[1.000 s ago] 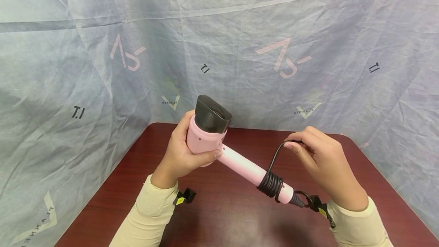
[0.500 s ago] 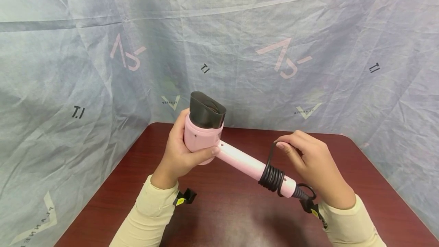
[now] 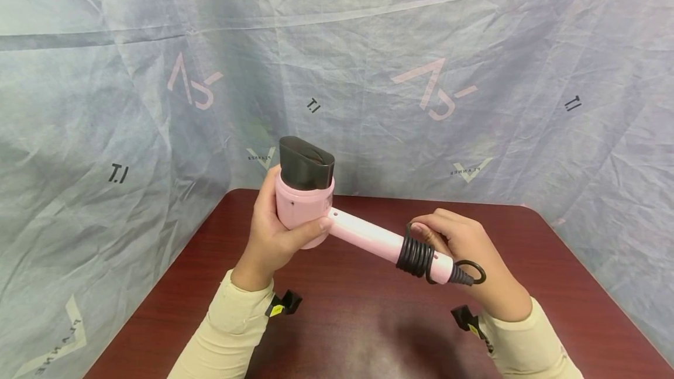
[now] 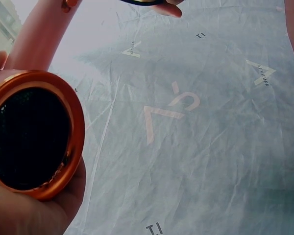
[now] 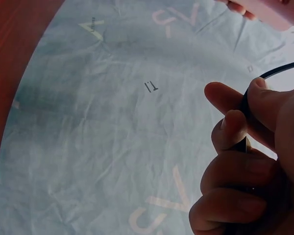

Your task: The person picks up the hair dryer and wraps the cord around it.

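My left hand (image 3: 265, 238) grips the round pink head of a hair dryer (image 3: 301, 209), thumb across its front. A black nozzle (image 3: 305, 168) points upward from the head. The pink handle (image 3: 363, 234) slants down to the right, a black cord (image 3: 414, 257) coiled in several turns near its end. Behind the coil, my right hand (image 3: 466, 244) pinches the running part of the cord. The right wrist view shows the cord (image 5: 284, 67) between thumb and finger, other fingers curled round something dark, mostly hidden. A dark rear grille (image 4: 29, 137) with a copper-coloured rim faces the left wrist camera.
The dryer is held above a dark red-brown table (image 3: 347, 326). Grey-blue cloth (image 3: 358, 75) with printed letters hangs behind and at both sides. Small black cameras are strapped at the left cuff (image 3: 289, 302) and the right cuff (image 3: 463, 317).
My right hand has moved left and down, bringing the cord from a raised loop close against the coil. The dryer has shifted slightly left and up, its handle tilting nearer level.
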A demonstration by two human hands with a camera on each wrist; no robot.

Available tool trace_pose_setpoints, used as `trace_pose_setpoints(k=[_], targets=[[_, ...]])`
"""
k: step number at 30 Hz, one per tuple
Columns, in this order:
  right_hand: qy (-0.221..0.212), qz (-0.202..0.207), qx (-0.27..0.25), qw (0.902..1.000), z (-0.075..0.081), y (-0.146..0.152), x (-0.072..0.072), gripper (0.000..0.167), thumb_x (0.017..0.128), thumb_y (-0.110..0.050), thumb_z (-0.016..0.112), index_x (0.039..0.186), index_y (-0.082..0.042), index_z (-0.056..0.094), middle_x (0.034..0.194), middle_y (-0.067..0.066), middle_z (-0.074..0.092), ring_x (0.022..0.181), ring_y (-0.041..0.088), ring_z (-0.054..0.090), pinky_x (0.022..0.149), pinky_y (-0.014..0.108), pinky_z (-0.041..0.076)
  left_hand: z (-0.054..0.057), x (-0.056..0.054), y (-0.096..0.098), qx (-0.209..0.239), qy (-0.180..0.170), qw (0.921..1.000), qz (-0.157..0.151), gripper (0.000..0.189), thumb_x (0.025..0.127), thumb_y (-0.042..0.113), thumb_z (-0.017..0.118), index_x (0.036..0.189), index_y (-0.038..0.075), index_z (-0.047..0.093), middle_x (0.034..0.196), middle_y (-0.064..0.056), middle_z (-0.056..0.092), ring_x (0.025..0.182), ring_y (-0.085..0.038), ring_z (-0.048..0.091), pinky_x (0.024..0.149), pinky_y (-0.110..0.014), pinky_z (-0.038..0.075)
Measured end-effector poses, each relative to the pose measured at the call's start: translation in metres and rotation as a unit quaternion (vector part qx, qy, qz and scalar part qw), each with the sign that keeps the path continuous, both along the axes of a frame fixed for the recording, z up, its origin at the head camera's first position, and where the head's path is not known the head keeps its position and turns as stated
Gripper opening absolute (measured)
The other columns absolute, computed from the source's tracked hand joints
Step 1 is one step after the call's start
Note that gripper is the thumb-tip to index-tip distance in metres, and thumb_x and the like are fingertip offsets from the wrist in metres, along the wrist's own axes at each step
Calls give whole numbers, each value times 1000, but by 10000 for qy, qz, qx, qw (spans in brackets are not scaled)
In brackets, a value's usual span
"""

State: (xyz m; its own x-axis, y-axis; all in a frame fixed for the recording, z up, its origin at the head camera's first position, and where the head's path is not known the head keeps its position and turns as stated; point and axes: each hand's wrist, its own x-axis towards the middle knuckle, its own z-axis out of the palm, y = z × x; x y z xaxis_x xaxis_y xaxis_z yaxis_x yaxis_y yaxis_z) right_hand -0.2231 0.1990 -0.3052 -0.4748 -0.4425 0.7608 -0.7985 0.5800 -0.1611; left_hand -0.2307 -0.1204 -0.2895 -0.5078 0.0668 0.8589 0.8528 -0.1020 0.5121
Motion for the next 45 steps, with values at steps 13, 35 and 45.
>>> trace_pose_setpoints(k=[13, 35, 45], targets=[[-575, 12, -87, 9983, -8, -7, 4, 30, 91, -7, 74, 102, -35, 72, 83, -23, 59, 74, -3, 53, 65, 15, 44, 1, -2, 1, 335, 114, 9994, 41, 79, 71, -1, 86, 141, -2, 49, 118, -19, 65, 99, -32, 65, 87, -38, 58], [-554, -575, 469, 9957, -15, -31, 15, 7, 102, -27, 67, 98, -29, 71, 83, -20, 63, 70, -2, 50, 64, 21, 46, 1, -1, 4, 972, -131, 9944, 398, 80, 74, -4, 84, 145, 4, 47, 127, -22, 60, 106, -37, 63, 92, -40, 58], [-666, -352, 437, 9962, -14, -36, 19, 11, 103, -23, 65, 107, -25, 76, 104, -19, 73, 89, -4, 65, 74, 24, 57, 1, -2, 3, 1129, -196, 9917, 577, 79, 75, -4, 84, 145, 6, 48, 125, -21, 62, 103, -36, 63, 90, -40, 58]])
